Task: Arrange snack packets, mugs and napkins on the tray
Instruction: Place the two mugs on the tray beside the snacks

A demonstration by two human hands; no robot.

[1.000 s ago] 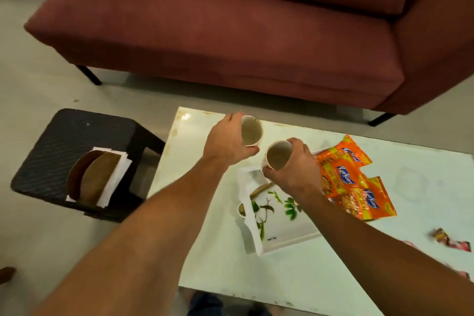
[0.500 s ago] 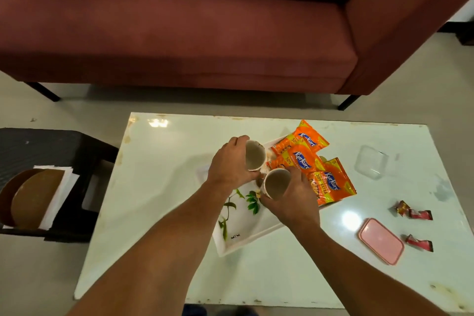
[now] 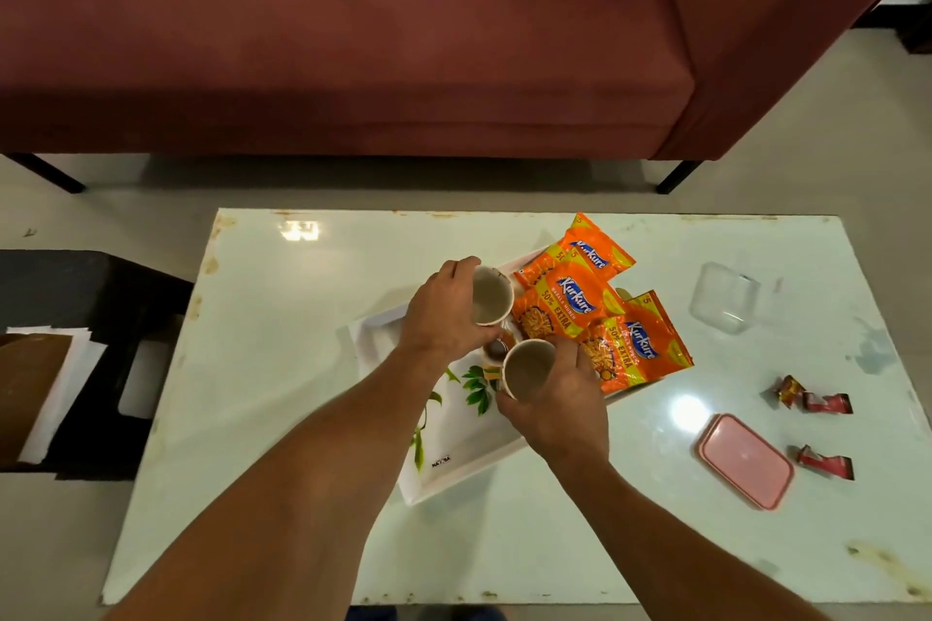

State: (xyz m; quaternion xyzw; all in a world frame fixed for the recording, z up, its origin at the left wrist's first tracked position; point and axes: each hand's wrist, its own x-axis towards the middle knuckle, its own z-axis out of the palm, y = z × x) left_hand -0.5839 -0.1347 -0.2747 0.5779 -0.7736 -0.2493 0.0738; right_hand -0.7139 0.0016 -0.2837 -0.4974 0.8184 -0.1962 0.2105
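White leaf-print tray (image 3: 456, 449); your left hand (image 3: 444, 315) grips the first mug (image 3: 490, 300) above its middle; your right hand (image 3: 562, 411) grips the second mug (image 3: 527, 368) just beside; three Kurkure packets (image 3: 572, 310) overlap its right end.

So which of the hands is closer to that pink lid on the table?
Right. The right hand, gripping a mug over the tray, is left of the pink lid; the left hand, holding the other mug, is farther left and further back.
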